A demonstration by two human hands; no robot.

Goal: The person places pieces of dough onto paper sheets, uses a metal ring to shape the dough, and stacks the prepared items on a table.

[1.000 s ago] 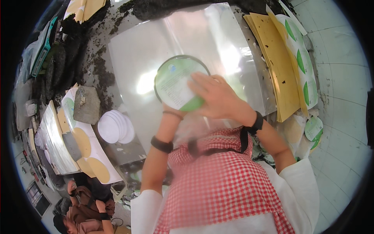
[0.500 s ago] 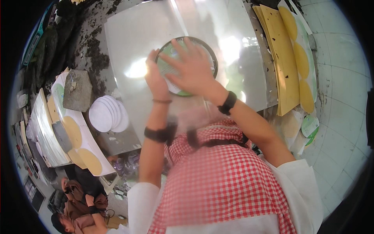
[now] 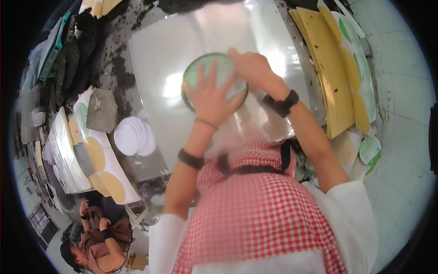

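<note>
A round green-and-white label (image 3: 223, 64) with a dark ring around its edge lies on a large glossy clear sheet (image 3: 159, 55) that covers the worktop. My left hand (image 3: 212, 100) is laid flat over the label, its fingers spread, and hides much of the middle. At the label's upper right edge is my right hand (image 3: 255, 68), fingers curled together against the dark ring. Whether they pinch the ring or something thin, I cannot make out. Reflections and motion blur soften the label's surface.
Left of the sheet are a stack of white discs (image 3: 132, 136), a grey stone block (image 3: 102, 109) and a strip of round labels (image 3: 96, 153). Tan sheets (image 3: 326, 68) are stacked at the right, with loose round labels (image 3: 368, 150) below. Another person (image 3: 96, 237) sits lower left.
My left hand has moved from the label's left edge onto its middle and spread flat. The right hand has left the middle for the upper right edge and curled its fingers.
</note>
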